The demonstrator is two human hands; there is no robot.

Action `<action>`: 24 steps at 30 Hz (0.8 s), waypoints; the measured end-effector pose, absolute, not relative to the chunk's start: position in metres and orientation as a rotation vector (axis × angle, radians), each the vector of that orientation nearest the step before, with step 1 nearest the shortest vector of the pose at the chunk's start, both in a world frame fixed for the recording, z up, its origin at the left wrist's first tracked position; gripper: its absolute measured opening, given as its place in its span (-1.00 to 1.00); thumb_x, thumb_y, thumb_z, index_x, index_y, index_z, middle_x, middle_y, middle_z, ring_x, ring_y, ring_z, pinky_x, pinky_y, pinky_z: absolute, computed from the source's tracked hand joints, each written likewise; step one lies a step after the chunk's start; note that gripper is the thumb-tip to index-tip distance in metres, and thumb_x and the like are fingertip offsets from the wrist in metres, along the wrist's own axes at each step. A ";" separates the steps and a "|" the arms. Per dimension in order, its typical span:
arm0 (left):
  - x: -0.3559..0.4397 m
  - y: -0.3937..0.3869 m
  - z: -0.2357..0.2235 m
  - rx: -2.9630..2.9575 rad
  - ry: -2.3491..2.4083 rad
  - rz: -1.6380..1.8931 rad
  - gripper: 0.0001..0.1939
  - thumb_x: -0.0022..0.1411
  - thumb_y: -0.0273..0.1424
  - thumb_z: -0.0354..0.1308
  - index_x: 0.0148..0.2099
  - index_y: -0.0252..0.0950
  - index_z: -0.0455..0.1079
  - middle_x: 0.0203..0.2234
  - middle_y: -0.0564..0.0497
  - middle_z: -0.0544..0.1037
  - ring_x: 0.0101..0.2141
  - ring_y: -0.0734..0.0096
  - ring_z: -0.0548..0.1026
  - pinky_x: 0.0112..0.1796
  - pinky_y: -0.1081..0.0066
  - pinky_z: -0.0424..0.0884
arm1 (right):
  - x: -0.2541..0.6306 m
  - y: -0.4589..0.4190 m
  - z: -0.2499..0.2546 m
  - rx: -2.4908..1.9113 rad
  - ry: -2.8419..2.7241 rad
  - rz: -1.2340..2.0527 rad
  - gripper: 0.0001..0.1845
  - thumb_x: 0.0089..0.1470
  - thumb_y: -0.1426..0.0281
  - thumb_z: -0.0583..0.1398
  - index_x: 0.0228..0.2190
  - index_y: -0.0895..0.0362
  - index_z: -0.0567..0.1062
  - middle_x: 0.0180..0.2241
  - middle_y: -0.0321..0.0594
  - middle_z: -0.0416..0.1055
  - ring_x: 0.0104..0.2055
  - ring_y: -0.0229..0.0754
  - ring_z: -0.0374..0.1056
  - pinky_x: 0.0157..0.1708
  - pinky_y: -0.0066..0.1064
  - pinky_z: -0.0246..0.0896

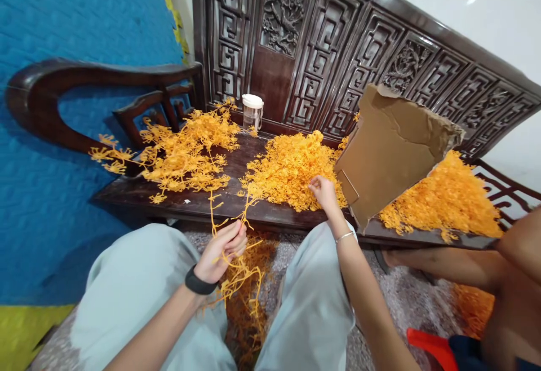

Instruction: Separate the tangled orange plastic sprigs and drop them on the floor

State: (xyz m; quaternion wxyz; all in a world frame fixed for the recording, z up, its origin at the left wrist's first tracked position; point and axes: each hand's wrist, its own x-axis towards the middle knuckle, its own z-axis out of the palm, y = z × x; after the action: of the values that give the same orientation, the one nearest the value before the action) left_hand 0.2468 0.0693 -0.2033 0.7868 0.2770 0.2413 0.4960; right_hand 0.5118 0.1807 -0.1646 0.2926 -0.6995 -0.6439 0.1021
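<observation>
Overall, a dark carved wooden bench [273, 80] spans the view, its seat bearing three orange heaps. The left heap [186, 157] is loose and branching, with flower-like tips; the middle heap [291, 162] and right heap [459, 193] are denser. A torn cardboard piece [389, 151] stands tilted between the middle and right heaps. More orange pieces [249, 331] lie on the floor between the wearer's knees; another person's leg [460, 266] shows at the right. Bundle of thin orange stems [245, 213]: in the left hand [224, 250], fingers curled closed around it, ends sticking out above and below. Right hand [324, 191]: at the front of the middle heap, thumb and fingertips drawn together; cannot tell whether a piece sits between them. A clear cup [252, 116] with a white lid stands against the backrest. Smallest items: black wristband [199, 282], left; thin bracelet [344, 237], right.
</observation>
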 end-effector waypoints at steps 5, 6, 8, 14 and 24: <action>0.244 0.069 -0.202 0.596 0.522 1.078 -0.73 0.13 -0.34 0.11 -0.54 -0.36 0.24 -0.79 0.27 -0.08 -0.75 0.69 -0.10 -0.71 0.66 0.00 | 0.503 0.179 -0.159 -2.019 -1.806 0.071 -0.89 -0.06 0.44 0.13 -0.42 0.13 0.45 -0.49 -0.23 0.42 -0.44 -0.25 0.30 -0.46 -0.47 0.07; 0.244 0.069 -0.202 0.596 0.521 1.081 -0.73 0.13 -0.34 0.12 -0.54 -0.36 0.24 -0.79 0.27 -0.07 -0.75 0.69 -0.10 -0.71 0.66 0.00 | 0.502 0.178 -0.159 -2.044 -1.818 0.036 -0.88 -0.06 0.44 0.13 -0.40 0.13 0.45 -0.48 -0.22 0.42 -0.42 -0.24 0.31 -0.45 -0.47 0.07; 0.243 0.069 -0.203 0.596 0.518 1.085 -0.74 0.12 -0.34 0.13 -0.54 -0.36 0.24 -0.79 0.27 -0.07 -0.74 0.69 -0.10 -0.71 0.66 0.01 | 0.500 0.177 -0.158 -2.076 -1.839 -0.010 -0.86 -0.06 0.43 0.14 -0.37 0.13 0.45 -0.48 -0.21 0.41 -0.39 -0.22 0.31 -0.45 -0.47 0.06; 0.243 0.069 -0.201 0.599 0.506 1.086 -0.73 0.14 -0.35 0.11 -0.55 -0.36 0.24 -0.79 0.27 -0.08 -0.74 0.68 -0.11 -0.72 0.66 -0.01 | 0.496 0.172 -0.156 -2.122 -1.850 -0.116 -0.81 -0.04 0.42 0.14 -0.30 0.13 0.43 -0.50 -0.17 0.41 -0.40 -0.17 0.32 -0.45 -0.43 0.06; 0.241 0.069 -0.199 0.611 0.491 1.092 -0.72 0.13 -0.32 0.12 -0.55 -0.35 0.23 -0.79 0.27 -0.10 -0.74 0.68 -0.11 -0.72 0.67 -0.01 | 0.494 0.168 -0.158 -2.104 -1.775 0.017 -0.77 -0.08 0.43 0.16 -0.28 0.12 0.42 -0.53 -0.24 0.41 -0.43 -0.21 0.32 -0.46 -0.45 0.05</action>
State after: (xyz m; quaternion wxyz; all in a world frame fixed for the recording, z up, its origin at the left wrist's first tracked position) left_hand 0.2407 0.0687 -0.1992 0.7824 0.2829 0.2276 0.5060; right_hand 0.4940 0.1680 -0.1578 0.1932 -0.7500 -0.6326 0.0059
